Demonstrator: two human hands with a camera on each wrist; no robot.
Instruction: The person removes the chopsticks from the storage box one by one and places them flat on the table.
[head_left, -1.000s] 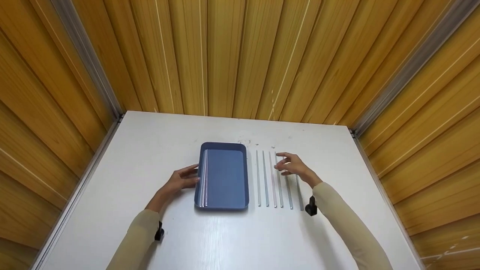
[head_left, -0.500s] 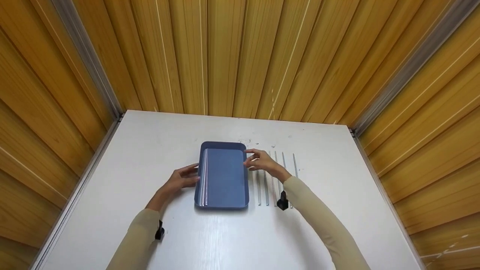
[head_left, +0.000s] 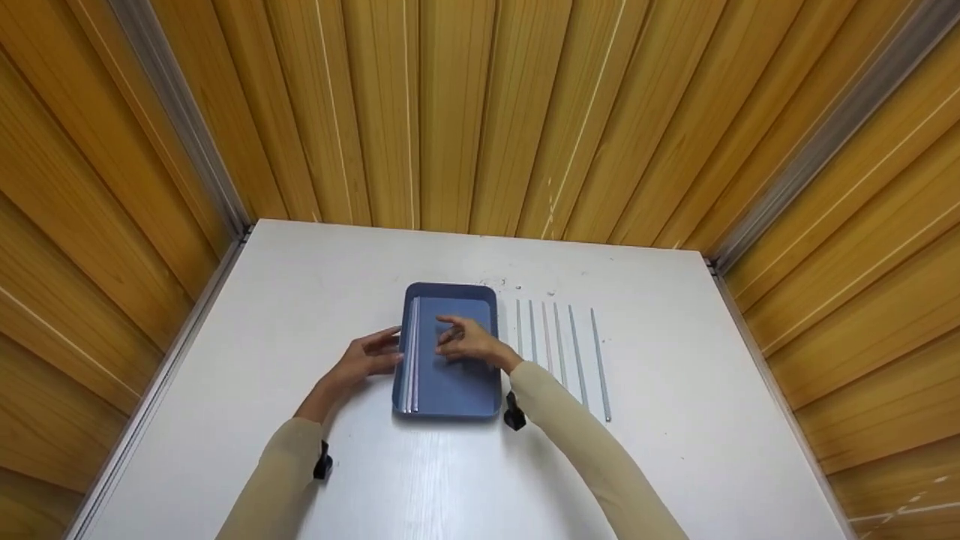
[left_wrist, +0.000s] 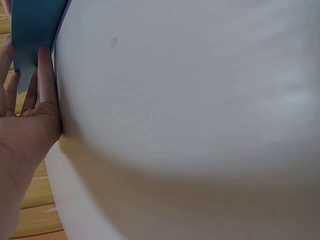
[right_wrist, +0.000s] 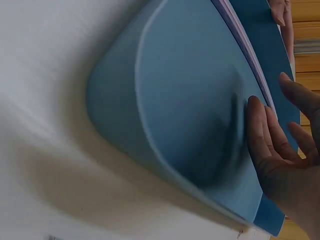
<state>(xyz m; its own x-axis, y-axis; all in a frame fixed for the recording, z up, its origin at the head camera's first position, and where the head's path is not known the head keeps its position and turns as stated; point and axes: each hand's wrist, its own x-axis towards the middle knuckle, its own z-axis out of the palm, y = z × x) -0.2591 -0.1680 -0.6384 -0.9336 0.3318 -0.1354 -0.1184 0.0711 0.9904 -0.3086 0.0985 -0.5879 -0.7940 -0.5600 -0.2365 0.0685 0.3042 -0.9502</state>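
Note:
A blue rectangular tray (head_left: 454,394) stands on the white table. Thin, straight, glossy sticks (head_left: 414,360) lie lengthwise along its left wall; pink-purple ones (right_wrist: 245,42) show in the right wrist view. My left hand (head_left: 360,363) rests against the tray's left side, its fingers extended along the outer wall. Over the middle of the tray is my right hand (head_left: 471,342), fingers loosely bent and thumb apart, with nothing between them. It is just to the right of the sticks in the tray. The right forearm partly covers a row of similar sticks (head_left: 601,364) outside.
Several sticks in that row lie side by side, spaced apart, right of the tray. Small dark marks (head_left: 517,287) dot the tabletop (head_left: 330,277) behind them. Wood-patterned walls (head_left: 442,112) close in the back and both sides.
My right hand has moved left from above the row of sticks, across the tray's right rim, to over the tray's middle. The left hand has stayed at the tray's left side.

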